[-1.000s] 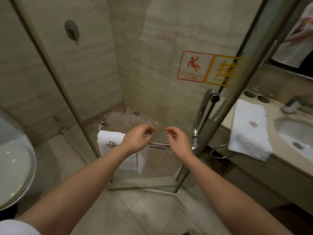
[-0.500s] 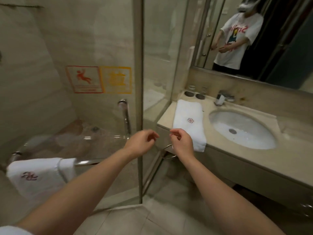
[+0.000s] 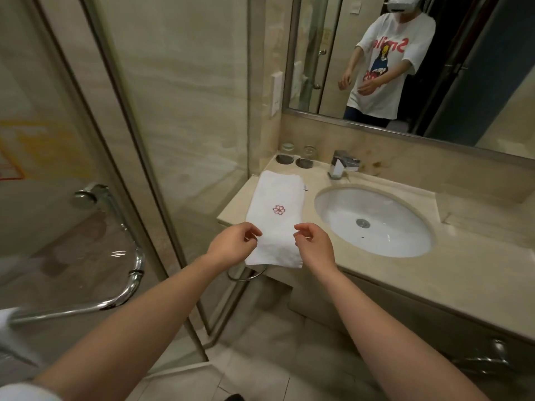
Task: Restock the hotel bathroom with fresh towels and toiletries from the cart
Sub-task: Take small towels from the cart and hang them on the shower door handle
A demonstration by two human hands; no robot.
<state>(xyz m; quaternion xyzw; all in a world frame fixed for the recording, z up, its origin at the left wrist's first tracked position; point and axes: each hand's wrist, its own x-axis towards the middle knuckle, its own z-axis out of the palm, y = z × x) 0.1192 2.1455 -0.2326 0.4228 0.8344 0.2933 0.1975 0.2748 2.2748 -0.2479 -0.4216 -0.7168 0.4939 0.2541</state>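
A folded white towel (image 3: pixel 276 218) with a red flower emblem lies on the beige counter (image 3: pixel 385 273), left of the sink, its near end hanging over the edge above a chrome towel ring (image 3: pixel 246 277). My left hand (image 3: pixel 234 244) and my right hand (image 3: pixel 314 246) hover in front of the towel's near end, fingers loosely curled and apart, holding nothing. Another white towel (image 3: pixel 7 328) hangs on the shower door's chrome bar (image 3: pixel 86 308) at the far left, mostly out of frame.
The glass shower door (image 3: pixel 72 169) and its frame stand at left. A white basin (image 3: pixel 373 221) with a chrome tap (image 3: pixel 341 166) fills the counter's middle; two glasses (image 3: pixel 298 153) stand at the back. A mirror (image 3: pixel 419 68) above shows a person.
The view has swung right from the shower door to the counter. Both hands have moved from the towel on the door bar to in front of the counter towel, still holding nothing.
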